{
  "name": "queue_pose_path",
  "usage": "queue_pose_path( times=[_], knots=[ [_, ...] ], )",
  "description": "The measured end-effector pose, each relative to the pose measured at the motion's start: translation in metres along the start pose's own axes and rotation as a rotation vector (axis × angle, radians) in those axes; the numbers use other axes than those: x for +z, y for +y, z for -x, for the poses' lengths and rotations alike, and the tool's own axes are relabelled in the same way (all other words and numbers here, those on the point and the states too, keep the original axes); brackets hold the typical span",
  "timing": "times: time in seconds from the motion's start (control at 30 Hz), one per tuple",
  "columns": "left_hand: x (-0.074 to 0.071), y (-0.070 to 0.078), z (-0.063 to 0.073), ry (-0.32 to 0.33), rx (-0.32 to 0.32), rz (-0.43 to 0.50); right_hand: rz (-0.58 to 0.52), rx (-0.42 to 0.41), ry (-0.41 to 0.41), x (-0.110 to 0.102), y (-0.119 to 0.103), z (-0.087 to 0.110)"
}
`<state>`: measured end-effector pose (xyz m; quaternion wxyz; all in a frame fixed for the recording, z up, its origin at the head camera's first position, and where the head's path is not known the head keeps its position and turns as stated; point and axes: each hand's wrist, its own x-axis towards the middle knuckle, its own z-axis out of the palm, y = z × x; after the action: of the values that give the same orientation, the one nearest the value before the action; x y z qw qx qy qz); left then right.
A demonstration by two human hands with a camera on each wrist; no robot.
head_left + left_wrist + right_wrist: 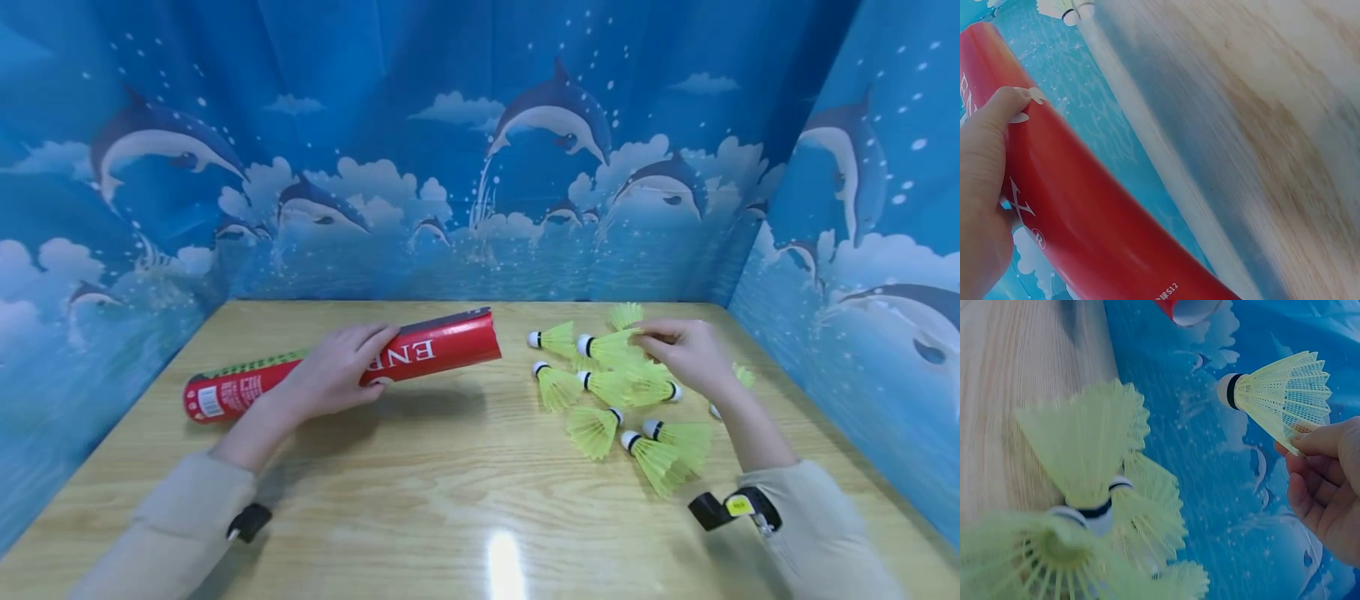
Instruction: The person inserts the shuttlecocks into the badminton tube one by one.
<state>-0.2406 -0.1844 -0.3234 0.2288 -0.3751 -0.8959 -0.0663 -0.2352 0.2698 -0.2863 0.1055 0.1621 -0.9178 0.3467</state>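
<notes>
My left hand (333,371) grips a red shuttlecock tube (442,346) around its middle. The tube tilts, its right end raised off the table and its left end low. In the left wrist view the thumb (1007,103) lies across the red tube (1085,194). My right hand (690,354) pinches the skirt edge of a yellow shuttlecock (611,347), whose white cork points left toward the tube. The right wrist view shows this held shuttlecock (1285,390) between thumb and fingers, apart from the others. The tube's open end (1194,311) appears at the top there.
Several yellow shuttlecocks (596,429) lie loosely on the right half of the wooden table (450,500), below and around my right hand. Another shuttlecock (742,377) is partly hidden behind the right wrist. A blue dolphin-print curtain (420,150) borders the table at back and sides.
</notes>
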Motion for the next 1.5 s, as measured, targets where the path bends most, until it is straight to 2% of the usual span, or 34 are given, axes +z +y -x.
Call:
queue_pose_path(
  times=[0.23,0.37,0.6,0.67,0.87,1.1,1.33,1.5],
  knots=[
    [0.000,0.001,-0.002,0.037,0.036,0.007,-0.053,-0.038,-0.035,0.021,-0.022,-0.015],
    [0.001,0.002,-0.003,0.046,0.066,0.015,-0.118,0.005,-0.053,0.035,-0.033,-0.023],
    [0.004,0.003,-0.005,0.032,0.089,0.042,-0.345,0.104,-0.052,0.065,-0.047,-0.044],
    [0.004,0.003,-0.005,0.030,0.091,0.045,-0.375,0.121,-0.058,0.070,-0.050,-0.047],
    [0.004,0.006,-0.006,0.016,0.088,0.052,-0.381,0.135,-0.080,0.082,-0.055,-0.054],
    [0.006,0.007,-0.006,-0.010,0.089,0.043,-0.442,0.130,-0.071,0.100,-0.058,-0.061],
    [0.007,0.007,-0.006,-0.037,0.083,0.027,-0.390,0.168,-0.020,0.111,-0.059,-0.064],
    [0.007,0.006,-0.006,-0.019,0.090,0.021,-0.360,0.156,0.048,0.120,-0.061,-0.067]
  ],
)
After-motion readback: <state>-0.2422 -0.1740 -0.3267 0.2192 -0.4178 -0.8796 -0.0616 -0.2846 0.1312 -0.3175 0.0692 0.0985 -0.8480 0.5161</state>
